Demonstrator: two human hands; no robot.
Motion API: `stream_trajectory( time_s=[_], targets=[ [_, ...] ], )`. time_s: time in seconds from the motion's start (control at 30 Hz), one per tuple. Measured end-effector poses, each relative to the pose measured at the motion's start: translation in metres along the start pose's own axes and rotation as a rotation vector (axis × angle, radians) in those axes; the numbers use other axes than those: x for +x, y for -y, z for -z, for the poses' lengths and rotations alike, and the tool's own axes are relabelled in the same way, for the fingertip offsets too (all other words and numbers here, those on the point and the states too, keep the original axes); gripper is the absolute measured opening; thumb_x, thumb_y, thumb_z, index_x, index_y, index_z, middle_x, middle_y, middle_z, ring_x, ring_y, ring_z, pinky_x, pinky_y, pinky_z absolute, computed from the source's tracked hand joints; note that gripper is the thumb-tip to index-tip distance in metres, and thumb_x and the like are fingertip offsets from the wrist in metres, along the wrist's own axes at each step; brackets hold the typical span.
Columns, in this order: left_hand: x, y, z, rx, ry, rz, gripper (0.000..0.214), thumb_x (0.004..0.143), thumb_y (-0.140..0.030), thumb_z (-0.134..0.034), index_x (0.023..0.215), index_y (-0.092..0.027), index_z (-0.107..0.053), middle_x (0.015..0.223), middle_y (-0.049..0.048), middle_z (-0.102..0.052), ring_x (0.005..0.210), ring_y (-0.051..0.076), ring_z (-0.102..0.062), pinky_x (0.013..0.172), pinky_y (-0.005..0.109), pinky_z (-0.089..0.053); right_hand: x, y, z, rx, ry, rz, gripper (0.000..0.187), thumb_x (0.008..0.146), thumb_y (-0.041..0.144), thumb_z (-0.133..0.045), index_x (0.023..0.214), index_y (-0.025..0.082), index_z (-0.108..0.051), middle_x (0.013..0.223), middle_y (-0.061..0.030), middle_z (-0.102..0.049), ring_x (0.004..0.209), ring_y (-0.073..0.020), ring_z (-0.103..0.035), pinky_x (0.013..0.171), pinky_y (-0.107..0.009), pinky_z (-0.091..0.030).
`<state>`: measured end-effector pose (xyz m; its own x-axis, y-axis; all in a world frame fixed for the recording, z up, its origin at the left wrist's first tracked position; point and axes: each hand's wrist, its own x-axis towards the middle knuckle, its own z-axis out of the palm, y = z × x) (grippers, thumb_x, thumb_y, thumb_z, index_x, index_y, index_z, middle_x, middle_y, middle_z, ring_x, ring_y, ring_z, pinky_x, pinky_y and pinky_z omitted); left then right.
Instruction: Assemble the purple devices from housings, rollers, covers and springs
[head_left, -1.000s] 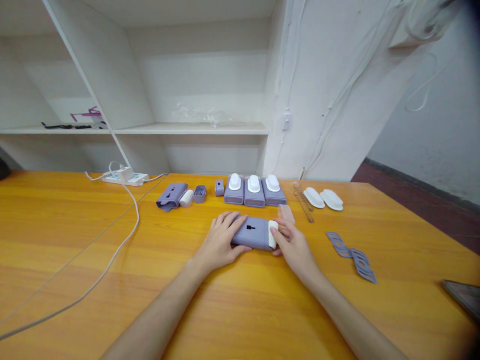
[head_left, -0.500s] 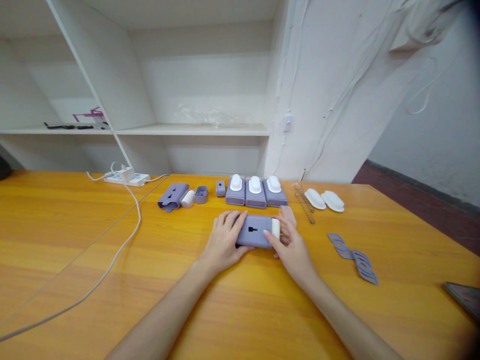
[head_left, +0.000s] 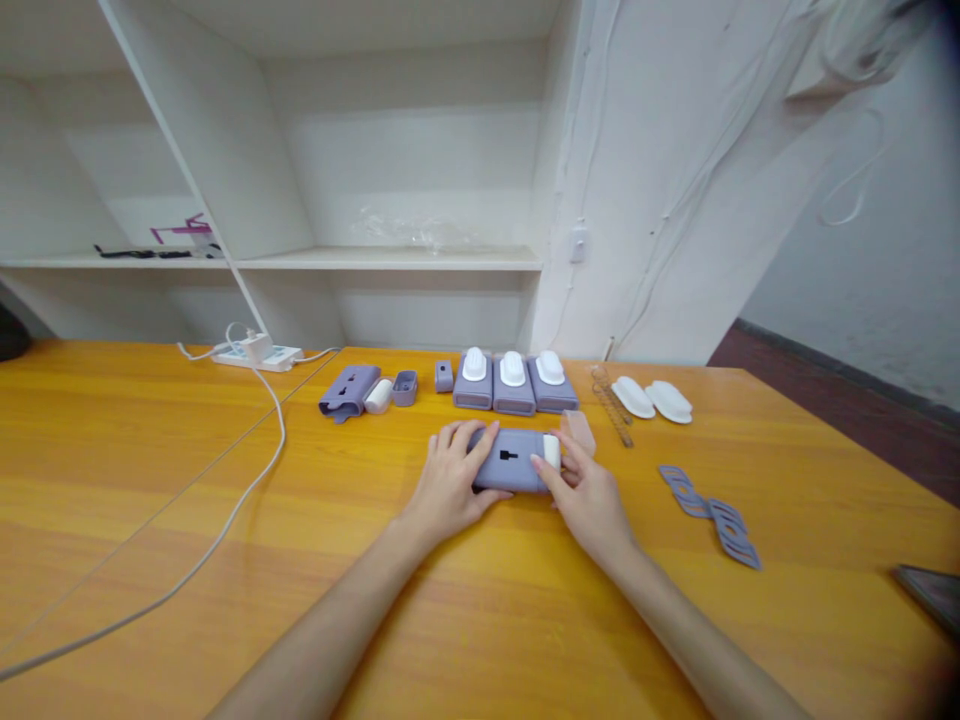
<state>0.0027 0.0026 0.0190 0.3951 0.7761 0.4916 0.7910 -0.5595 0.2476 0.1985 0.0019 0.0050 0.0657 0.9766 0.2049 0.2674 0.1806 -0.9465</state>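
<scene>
A purple plastic case (head_left: 510, 458) with a black keyhole-shaped slot lies sideways between my hands, low over the table. Around its left end is my left hand (head_left: 454, 478), closed, fingers on top and thumb along the near edge. My right hand (head_left: 589, 495) grips the other end, its thumb on the front face and its fingers behind. A white rounded piece (head_left: 552, 451) sticks out of that end, partly covered by the right fingers. Just behind the right fingers, a translucent pinkish cap (head_left: 578, 432) rests on the table.
Three purple cases with white tops (head_left: 513, 385) stand at the back. Left of them are an open purple case (head_left: 349, 393), a white cylinder (head_left: 379, 397) and small purple parts (head_left: 405, 388). To the right lie metal springs (head_left: 613, 405), white oval lids (head_left: 668, 402) and slotted purple plates (head_left: 711, 515).
Both hands keep their hold on the case. The white piece shows slightly less at the case's right end. The whole view has shifted a little.
</scene>
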Motion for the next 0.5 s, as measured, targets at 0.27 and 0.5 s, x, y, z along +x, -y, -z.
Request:
stream_trajectory(
  time_s=[0.27, 0.5],
  targets=[
    [-0.0008, -0.0007, 0.0, 0.006, -0.003, -0.01, 0.079, 0.073, -0.049, -0.064, 0.14, -0.028, -0.028, 0.131, 0.0118, -0.041, 0.116, 0.032, -0.036, 0.093, 0.048, -0.032, 0.0019, -0.0031, 0.0049, -0.186, -0.019, 0.075, 0.056, 0.079, 0.047, -0.056, 0.126, 0.016, -0.052, 0.102, -0.0123, -0.07, 0.088, -0.0275, -0.067, 0.077, -0.04, -0.052],
    [-0.0006, -0.0022, 0.0, 0.005, -0.013, -0.008, 0.077, 0.073, -0.047, -0.064, 0.139, -0.027, -0.03, 0.132, 0.012, -0.04, 0.118, 0.032, -0.034, 0.095, 0.048, -0.032, -0.0011, -0.0028, 0.0038, -0.371, -0.038, 0.199, 0.048, 0.084, 0.046, -0.048, 0.122, 0.017, -0.052, 0.106, -0.0099, -0.066, 0.087, -0.023, -0.063, 0.074, -0.033, -0.049]
  ],
)
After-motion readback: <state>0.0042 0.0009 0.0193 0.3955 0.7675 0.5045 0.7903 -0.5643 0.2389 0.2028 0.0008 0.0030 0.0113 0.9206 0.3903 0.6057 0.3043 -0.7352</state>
